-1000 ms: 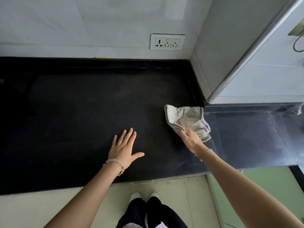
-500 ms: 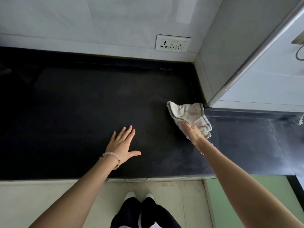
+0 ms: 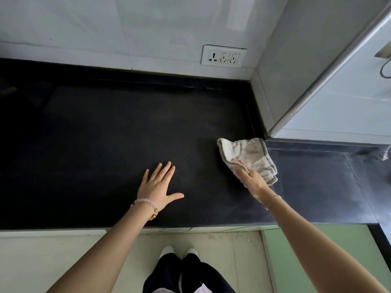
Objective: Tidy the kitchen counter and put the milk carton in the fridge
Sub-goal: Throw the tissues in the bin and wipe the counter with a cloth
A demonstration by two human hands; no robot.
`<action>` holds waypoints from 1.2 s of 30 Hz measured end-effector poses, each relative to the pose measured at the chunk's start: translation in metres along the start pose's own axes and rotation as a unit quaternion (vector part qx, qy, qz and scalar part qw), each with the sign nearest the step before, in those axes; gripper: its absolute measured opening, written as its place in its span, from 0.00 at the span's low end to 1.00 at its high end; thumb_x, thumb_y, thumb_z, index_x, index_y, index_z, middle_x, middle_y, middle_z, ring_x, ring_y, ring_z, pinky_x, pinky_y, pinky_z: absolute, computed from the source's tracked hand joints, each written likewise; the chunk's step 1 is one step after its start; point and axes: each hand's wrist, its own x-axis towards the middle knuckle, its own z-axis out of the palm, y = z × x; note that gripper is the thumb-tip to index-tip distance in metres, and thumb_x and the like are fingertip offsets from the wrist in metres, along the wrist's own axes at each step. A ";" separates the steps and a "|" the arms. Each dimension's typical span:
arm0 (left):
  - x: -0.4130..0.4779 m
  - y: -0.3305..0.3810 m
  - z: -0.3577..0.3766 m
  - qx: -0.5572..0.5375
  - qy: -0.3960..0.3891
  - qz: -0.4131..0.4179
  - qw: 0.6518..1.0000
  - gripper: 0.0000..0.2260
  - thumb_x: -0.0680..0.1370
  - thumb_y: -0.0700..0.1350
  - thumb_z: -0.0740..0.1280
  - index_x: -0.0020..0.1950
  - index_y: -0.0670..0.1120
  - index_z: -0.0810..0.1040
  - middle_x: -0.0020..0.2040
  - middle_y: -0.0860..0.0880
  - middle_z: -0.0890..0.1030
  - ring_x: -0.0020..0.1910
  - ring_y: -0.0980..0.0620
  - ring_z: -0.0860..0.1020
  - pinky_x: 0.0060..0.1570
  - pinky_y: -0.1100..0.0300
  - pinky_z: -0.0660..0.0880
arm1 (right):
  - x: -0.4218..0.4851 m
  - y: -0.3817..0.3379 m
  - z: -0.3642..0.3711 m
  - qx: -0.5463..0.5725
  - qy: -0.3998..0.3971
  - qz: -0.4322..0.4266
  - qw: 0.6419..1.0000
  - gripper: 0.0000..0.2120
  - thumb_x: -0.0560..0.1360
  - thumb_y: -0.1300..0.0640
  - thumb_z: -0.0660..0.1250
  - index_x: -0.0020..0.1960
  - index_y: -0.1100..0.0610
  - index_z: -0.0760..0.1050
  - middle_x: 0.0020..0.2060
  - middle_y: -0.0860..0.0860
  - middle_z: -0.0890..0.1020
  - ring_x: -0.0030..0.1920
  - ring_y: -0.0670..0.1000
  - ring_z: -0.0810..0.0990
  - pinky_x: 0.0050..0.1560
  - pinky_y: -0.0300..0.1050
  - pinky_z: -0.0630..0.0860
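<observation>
The counter (image 3: 105,144) filling mid-frame is black. At centre right, the cloth (image 3: 251,157) is off-white with a grey edge stripe. The bracelet (image 3: 148,205) at lower centre has pale pink and gold beads.

White tiled wall (image 3: 148,28) w/ socket (image 3: 223,58), beige cab. fronts (image 3: 63,261), green panel (image 3: 317,261), dim light

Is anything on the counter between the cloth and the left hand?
Nothing visible. The right hand presses the cloth onto the black counter; only bare counter lies between it and the left hand, which rests flat.
</observation>
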 end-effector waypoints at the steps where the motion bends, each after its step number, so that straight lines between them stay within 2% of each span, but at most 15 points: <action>1: 0.000 0.000 0.000 -0.001 0.001 -0.001 1.000 0.39 0.72 0.67 0.56 0.76 0.52 0.44 0.78 0.54 0.43 0.77 0.51 0.42 0.76 0.45 0.44 | 0.005 -0.003 -0.001 -0.004 0.003 0.000 1.000 0.22 0.78 0.48 0.59 0.71 0.50 0.67 0.74 0.47 0.63 0.74 0.48 0.60 0.73 0.40 0.53; 4: 0.002 -0.001 0.002 -0.003 0.000 0.000 1.000 0.39 0.72 0.67 0.57 0.76 0.52 0.44 0.78 0.54 0.43 0.77 0.50 0.42 0.76 0.45 0.44 | 0.018 -0.017 0.008 -0.012 0.010 0.008 1.000 0.23 0.78 0.46 0.57 0.73 0.49 0.64 0.76 0.47 0.59 0.76 0.49 0.56 0.76 0.45 0.49; 7: 0.002 -0.001 0.002 -0.007 0.004 0.003 1.000 0.39 0.72 0.67 0.57 0.76 0.52 0.45 0.78 0.53 0.43 0.77 0.50 0.43 0.75 0.45 0.44 | 0.022 -0.034 0.027 -0.026 -0.006 0.000 1.000 0.23 0.79 0.47 0.57 0.73 0.48 0.63 0.76 0.48 0.59 0.76 0.51 0.55 0.76 0.47 0.49; 10: 0.001 0.000 0.001 -0.011 0.005 0.002 1.000 0.39 0.72 0.66 0.58 0.76 0.51 0.45 0.78 0.54 0.43 0.77 0.50 0.43 0.76 0.45 0.44 | 0.005 -0.031 0.049 -0.110 -0.040 -0.090 0.989 0.21 0.79 0.54 0.57 0.73 0.50 0.64 0.74 0.47 0.62 0.76 0.48 0.55 0.76 0.45 0.48; 12: 0.000 0.000 0.000 -0.014 0.006 0.000 1.000 0.39 0.72 0.66 0.58 0.76 0.51 0.45 0.78 0.54 0.43 0.77 0.51 0.43 0.76 0.45 0.44 | -0.008 -0.017 0.049 -0.151 -0.055 -0.150 0.976 0.21 0.79 0.56 0.57 0.72 0.50 0.64 0.72 0.41 0.64 0.75 0.43 0.54 0.76 0.44 0.48; 13: 0.000 0.000 0.000 -0.015 0.007 0.000 1.000 0.39 0.72 0.66 0.58 0.76 0.51 0.45 0.78 0.54 0.43 0.77 0.51 0.43 0.76 0.46 0.44 | -0.011 -0.009 0.042 -0.157 -0.060 -0.152 0.974 0.21 0.79 0.56 0.57 0.72 0.50 0.65 0.70 0.38 0.64 0.74 0.41 0.54 0.76 0.42 0.48; 15: 0.000 0.000 0.000 -0.015 0.005 0.000 1.000 0.39 0.73 0.66 0.58 0.76 0.51 0.45 0.78 0.54 0.43 0.77 0.51 0.43 0.75 0.46 0.44 | -0.011 0.005 0.022 -0.151 -0.059 -0.126 0.979 0.20 0.79 0.54 0.58 0.71 0.48 0.66 0.68 0.37 0.64 0.74 0.41 0.55 0.76 0.41 0.49; 18: 0.001 0.002 0.001 -0.008 0.000 -0.003 1.000 0.39 0.73 0.66 0.58 0.76 0.51 0.44 0.78 0.53 0.43 0.77 0.50 0.43 0.75 0.45 0.44 | -0.001 0.009 -0.001 -0.110 -0.006 -0.057 0.992 0.21 0.78 0.51 0.59 0.71 0.46 0.66 0.73 0.46 0.64 0.75 0.47 0.59 0.75 0.42 0.53; 21: 0.002 0.002 0.001 -0.012 0.000 -0.004 1.000 0.39 0.73 0.65 0.59 0.76 0.51 0.45 0.78 0.53 0.43 0.77 0.49 0.43 0.75 0.44 0.44 | 0.014 -0.013 0.003 -0.084 0.010 -0.012 0.996 0.23 0.79 0.51 0.57 0.73 0.50 0.63 0.75 0.49 0.61 0.76 0.49 0.55 0.76 0.45 0.50; 23: 0.003 0.003 0.001 -0.016 -0.002 -0.006 1.000 0.39 0.73 0.65 0.60 0.76 0.51 0.46 0.78 0.53 0.44 0.77 0.49 0.43 0.75 0.44 0.44 | 0.020 -0.034 0.021 -0.109 0.005 -0.025 0.994 0.23 0.80 0.54 0.56 0.74 0.53 0.60 0.76 0.50 0.59 0.77 0.49 0.52 0.76 0.44 0.47; 25: 0.003 0.002 -0.001 -0.020 0.000 -0.007 1.000 0.39 0.72 0.65 0.60 0.76 0.51 0.46 0.78 0.53 0.44 0.77 0.50 0.43 0.75 0.44 0.44 | 0.020 -0.049 0.046 -0.120 -0.018 -0.052 0.991 0.22 0.80 0.54 0.56 0.74 0.52 0.61 0.76 0.50 0.59 0.77 0.49 0.52 0.75 0.44 0.46; 28: 0.002 0.001 0.000 -0.032 0.005 -0.008 0.999 0.39 0.72 0.65 0.61 0.76 0.51 0.48 0.78 0.54 0.45 0.77 0.51 0.44 0.76 0.45 0.45 | -0.001 -0.037 0.073 -0.161 -0.069 -0.137 0.975 0.21 0.79 0.54 0.56 0.73 0.49 0.63 0.74 0.45 0.62 0.76 0.45 0.52 0.76 0.44 0.46; 30: 0.001 0.001 0.000 -0.038 0.009 -0.011 0.999 0.39 0.72 0.65 0.62 0.76 0.52 0.48 0.78 0.54 0.46 0.77 0.51 0.44 0.76 0.46 0.45 | -0.013 -0.020 0.066 -0.175 -0.082 -0.167 0.967 0.21 0.79 0.54 0.55 0.72 0.48 0.64 0.73 0.41 0.63 0.76 0.42 0.53 0.76 0.42 0.46; 32: 0.001 0.000 0.000 -0.040 0.013 -0.010 0.999 0.39 0.72 0.65 0.61 0.76 0.52 0.48 0.78 0.55 0.46 0.77 0.52 0.44 0.76 0.46 0.44 | -0.015 -0.004 0.043 -0.165 -0.082 -0.151 0.971 0.20 0.79 0.56 0.56 0.71 0.48 0.66 0.70 0.38 0.64 0.75 0.42 0.55 0.75 0.40 0.47; 36: 0.000 0.001 0.001 -0.039 0.019 -0.011 0.999 0.39 0.72 0.65 0.61 0.76 0.52 0.48 0.78 0.54 0.46 0.77 0.51 0.44 0.75 0.46 0.44 | 0.004 0.009 0.006 -0.125 -0.013 -0.058 0.990 0.21 0.78 0.50 0.58 0.70 0.41 0.64 0.74 0.47 0.64 0.75 0.50 0.58 0.76 0.47 0.52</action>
